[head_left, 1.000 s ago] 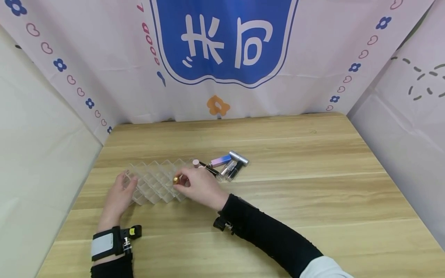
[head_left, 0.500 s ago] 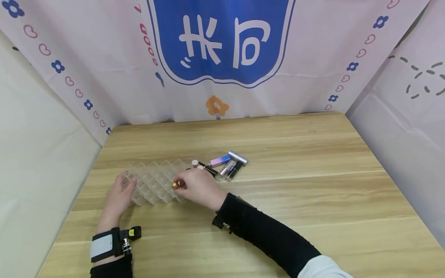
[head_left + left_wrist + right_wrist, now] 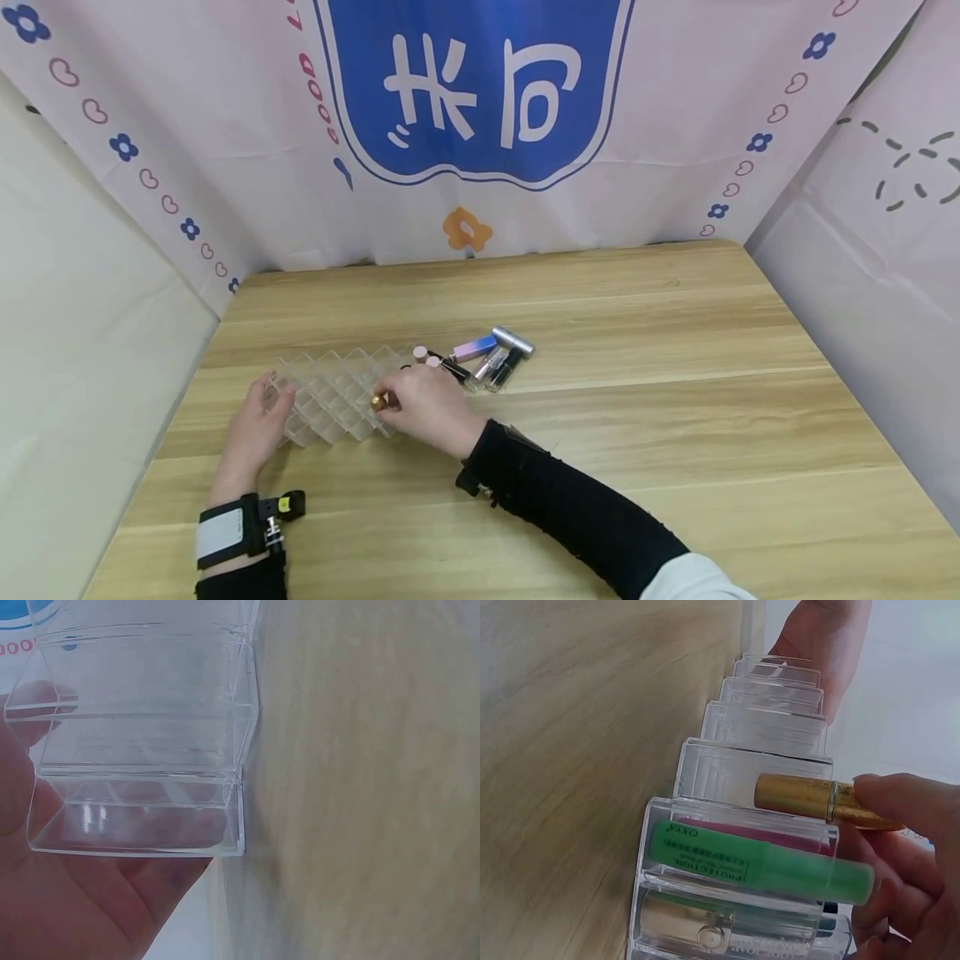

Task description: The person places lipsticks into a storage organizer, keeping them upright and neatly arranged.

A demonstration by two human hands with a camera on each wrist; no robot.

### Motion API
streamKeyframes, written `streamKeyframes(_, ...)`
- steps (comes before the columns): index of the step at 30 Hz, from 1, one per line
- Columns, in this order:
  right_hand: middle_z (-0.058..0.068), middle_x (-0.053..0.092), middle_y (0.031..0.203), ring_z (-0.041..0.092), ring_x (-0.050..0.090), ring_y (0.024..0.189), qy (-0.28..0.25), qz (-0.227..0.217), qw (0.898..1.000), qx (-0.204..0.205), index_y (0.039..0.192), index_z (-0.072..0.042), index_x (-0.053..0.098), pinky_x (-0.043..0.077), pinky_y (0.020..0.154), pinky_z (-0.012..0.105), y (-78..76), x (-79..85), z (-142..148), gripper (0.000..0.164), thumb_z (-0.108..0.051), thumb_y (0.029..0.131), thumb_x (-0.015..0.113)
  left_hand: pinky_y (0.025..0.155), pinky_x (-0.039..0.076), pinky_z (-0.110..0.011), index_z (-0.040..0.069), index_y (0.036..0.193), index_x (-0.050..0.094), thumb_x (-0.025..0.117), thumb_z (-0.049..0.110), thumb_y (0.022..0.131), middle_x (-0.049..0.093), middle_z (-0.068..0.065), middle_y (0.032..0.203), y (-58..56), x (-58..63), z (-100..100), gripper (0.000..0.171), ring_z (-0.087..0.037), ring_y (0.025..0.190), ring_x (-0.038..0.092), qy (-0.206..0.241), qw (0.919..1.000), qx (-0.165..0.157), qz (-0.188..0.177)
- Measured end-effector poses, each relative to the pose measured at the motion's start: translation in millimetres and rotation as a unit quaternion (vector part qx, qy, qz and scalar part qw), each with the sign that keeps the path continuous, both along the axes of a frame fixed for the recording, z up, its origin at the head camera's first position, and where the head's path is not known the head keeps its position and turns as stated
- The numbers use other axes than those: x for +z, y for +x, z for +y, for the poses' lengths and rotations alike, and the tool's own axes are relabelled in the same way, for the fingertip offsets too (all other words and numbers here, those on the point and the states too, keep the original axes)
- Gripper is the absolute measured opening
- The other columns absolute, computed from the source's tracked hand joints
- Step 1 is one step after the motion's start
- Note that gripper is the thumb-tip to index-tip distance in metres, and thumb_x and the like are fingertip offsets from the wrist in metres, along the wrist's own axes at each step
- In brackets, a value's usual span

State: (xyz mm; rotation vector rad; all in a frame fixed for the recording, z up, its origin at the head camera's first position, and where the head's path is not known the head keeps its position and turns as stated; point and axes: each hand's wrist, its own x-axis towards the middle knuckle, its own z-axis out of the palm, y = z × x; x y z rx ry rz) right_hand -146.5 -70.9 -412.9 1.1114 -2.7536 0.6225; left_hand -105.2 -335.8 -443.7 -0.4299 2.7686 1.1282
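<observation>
Where the clear organiser (image 3: 330, 408) ends on the left, the person's left hand (image 3: 255, 425) grips it, thumb and fingers bent round that end. A black strap with a grey panel (image 3: 225, 532) circles the wrist. The organiser stands on the wood-grain table (image 3: 645, 417), its diamond-shaped compartments running rightward.

Towards its right part, the right hand (image 3: 431, 408) pinches a gold tube (image 3: 810, 799), the gap between thumb and fingers closed to the tube's thickness. The gold tube is roughly in line with a green tube (image 3: 757, 862), which occupies a compartment just beside it; I cannot tell whether the gold tube's lower end is inside a compartment.

Beyond the right hand, I note several items lying close together on the table: a slim black tube (image 3: 454, 368), a pink-and-blue tube (image 3: 474, 348), a clear tube (image 3: 489, 367), a short black tube (image 3: 506, 369) and a silver tube (image 3: 514, 341). A black sleeve (image 3: 577, 504) covers the right forearm.
</observation>
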Motion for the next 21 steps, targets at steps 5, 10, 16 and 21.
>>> streamKeyframes(5,-0.018,0.07,0.079,-0.005,0.056,0.067,0.008,0.001,1.0,0.0,0.095,-0.029,0.076,0.037,0.052,0.009,0.4,-0.8,-2.3,0.012,-0.037,0.087,0.073,0.111,0.026,-0.071,0.003,0.157,0.0,0.024,0.052,0.104,0.016,-0.037,0.156,0.1,-0.8,-0.2,0.076,-0.058,0.139,0.026,0.004,1.0,0.0,0.0)
streamKeyframes(10,-0.018,0.069,0.076,-0.005,0.054,0.064,0.009,0.004,1.0,0.0,0.094,-0.029,0.076,0.035,0.05,0.01,0.5,-1.6,-2.8,0.012,-0.038,0.087,0.073,0.11,0.027,-0.071,0.003,0.157,0.0,0.024,0.052,0.104,0.017,-0.037,0.156,0.1,-1.5,-0.8,0.076,-0.058,0.139,0.026,0.005,1.0,0.0,0.001)
streamKeyframes(16,-0.017,0.069,0.076,-0.004,0.053,0.064,0.006,-0.001,1.0,0.001,0.096,-0.028,0.076,0.035,0.049,0.009,0.2,-1.9,-2.9,0.013,-0.036,0.087,0.073,0.11,0.027,-0.071,0.002,0.157,0.001,0.025,0.051,0.105,0.018,-0.036,0.156,-0.4,-0.8,-0.4,0.075,-0.058,0.14,0.026,0.008,0.9999,0.0,0.006)
streamKeyframes(21,-0.015,0.072,0.08,-0.003,0.056,0.067,-0.001,-0.007,1.0,-0.003,0.097,-0.026,0.076,0.039,0.054,0.009,0.2,-2.1,-2.5,0.016,-0.036,0.085,0.075,0.11,0.026,-0.071,0.002,0.157,0.001,0.024,0.052,0.105,0.017,-0.037,0.156,-0.9,-0.9,-0.8,0.076,-0.058,0.14,0.025,0.01,0.9999,0.001,0.001)
